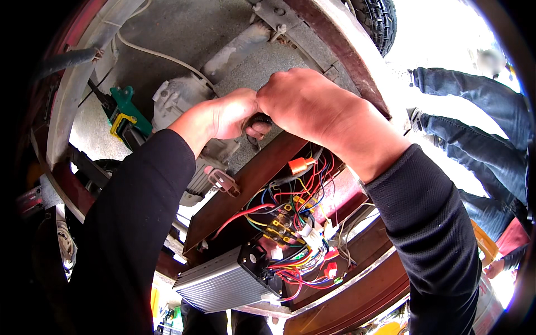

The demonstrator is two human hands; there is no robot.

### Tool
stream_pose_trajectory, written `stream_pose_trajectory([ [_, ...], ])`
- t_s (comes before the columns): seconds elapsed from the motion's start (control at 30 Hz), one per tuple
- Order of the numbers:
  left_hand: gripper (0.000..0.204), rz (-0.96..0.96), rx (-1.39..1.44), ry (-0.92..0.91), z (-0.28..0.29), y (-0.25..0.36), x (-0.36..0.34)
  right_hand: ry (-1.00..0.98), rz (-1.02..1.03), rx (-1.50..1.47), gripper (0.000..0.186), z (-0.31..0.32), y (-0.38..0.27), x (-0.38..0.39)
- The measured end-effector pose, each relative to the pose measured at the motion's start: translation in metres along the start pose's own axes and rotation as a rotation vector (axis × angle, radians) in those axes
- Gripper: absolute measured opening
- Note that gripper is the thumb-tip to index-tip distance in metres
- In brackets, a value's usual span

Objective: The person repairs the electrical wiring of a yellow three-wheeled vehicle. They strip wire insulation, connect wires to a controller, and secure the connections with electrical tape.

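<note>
My left hand (233,115) and my right hand (307,103) meet above the brown metal frame, fingers curled and knuckles nearly touching. A small dark, rounded thing (260,118) shows between the left fingers; its kind is not clear. The right fingers are closed, and what they pinch is hidden behind the hand. Just below my hands, an open bay holds tangled coloured wires (312,192), an orange connector (300,165) and a black-and-yellow terminal block (282,226). A finned silver metal box (223,282) with plugged-in leads sits at the bay's lower left.
A grey cast motor housing (181,103) lies beyond my left wrist, with a pale cable (162,54) running past it. A green and yellow tool (129,114) is farther left. The curved frame rim (340,39) and a tyre (379,25) bound the far side. People in jeans (474,123) stand right.
</note>
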State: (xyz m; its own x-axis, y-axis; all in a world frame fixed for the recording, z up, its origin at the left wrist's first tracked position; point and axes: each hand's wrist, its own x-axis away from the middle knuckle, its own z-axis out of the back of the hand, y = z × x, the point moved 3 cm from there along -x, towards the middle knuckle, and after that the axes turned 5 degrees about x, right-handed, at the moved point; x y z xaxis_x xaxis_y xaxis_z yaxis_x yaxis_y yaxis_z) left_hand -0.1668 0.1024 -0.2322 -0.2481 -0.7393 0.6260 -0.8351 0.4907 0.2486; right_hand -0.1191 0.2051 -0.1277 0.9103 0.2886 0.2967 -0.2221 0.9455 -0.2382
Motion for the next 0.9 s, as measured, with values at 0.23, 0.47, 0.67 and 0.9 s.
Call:
stream_pose_trajectory([
  [0.23, 0.015, -0.002, -0.098, -0.002, 0.011, -0.001, -0.005, -0.307, -0.239, -0.259, 0.014, -0.017, 0.033, -0.001],
  [0.47, 0.021, -0.003, -0.168, 0.05, 0.015, -0.001, -0.004, -0.432, -0.323, -0.53, 0.019, -0.015, 0.043, 0.009],
  [0.67, 0.027, -0.051, -0.253, 0.006, 0.014, 0.007, 0.009, -0.303, -0.419, -0.524, 0.013, -0.019, 0.04, 0.009],
  [0.9, 0.043, -0.172, -0.739, 0.054, 0.003, 0.018, 0.032, -0.254, -0.59, -0.504, 0.025, -0.023, 0.033, 0.004],
])
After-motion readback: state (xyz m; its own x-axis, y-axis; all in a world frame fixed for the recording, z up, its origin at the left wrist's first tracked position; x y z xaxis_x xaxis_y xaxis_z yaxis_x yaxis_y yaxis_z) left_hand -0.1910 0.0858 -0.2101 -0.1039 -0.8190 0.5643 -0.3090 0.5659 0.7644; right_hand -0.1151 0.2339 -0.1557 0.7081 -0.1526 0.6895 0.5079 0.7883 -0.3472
